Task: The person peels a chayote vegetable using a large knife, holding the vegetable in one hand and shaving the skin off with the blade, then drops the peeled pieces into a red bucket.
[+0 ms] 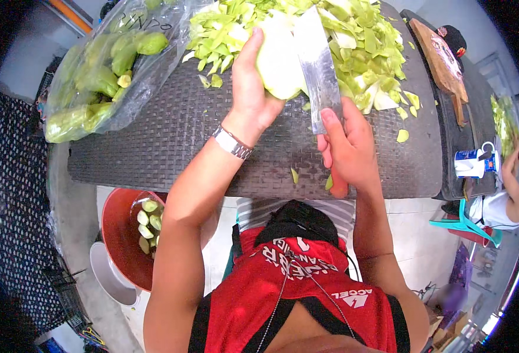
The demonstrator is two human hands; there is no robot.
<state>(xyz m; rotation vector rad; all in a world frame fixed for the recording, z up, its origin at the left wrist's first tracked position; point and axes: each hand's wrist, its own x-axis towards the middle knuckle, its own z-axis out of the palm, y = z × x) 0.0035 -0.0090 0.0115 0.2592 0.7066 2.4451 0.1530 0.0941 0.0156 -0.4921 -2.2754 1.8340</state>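
A pale green peeled vegetable, seemingly a chayote [279, 61], lies in my left hand [252, 79], fingers along its left side. My right hand [352, 137] grips a cleaver [319, 70] by its orange-red handle, thumb at the base of the blade. The broad blade points away from me, close against the vegetable's right side; whether it cuts in cannot be told. Behind and around both lies a large heap of green peelings and slices [369, 57] on a dark woven-pattern table [166, 137].
A clear plastic bag of whole green chayotes [105, 75] sits at left. Below stand a red-brown bucket [122, 229] with peeled pieces and a pale container [109, 273]. At right are a wooden board [440, 66], a white-and-blue mug [469, 163] and another person [499, 205].
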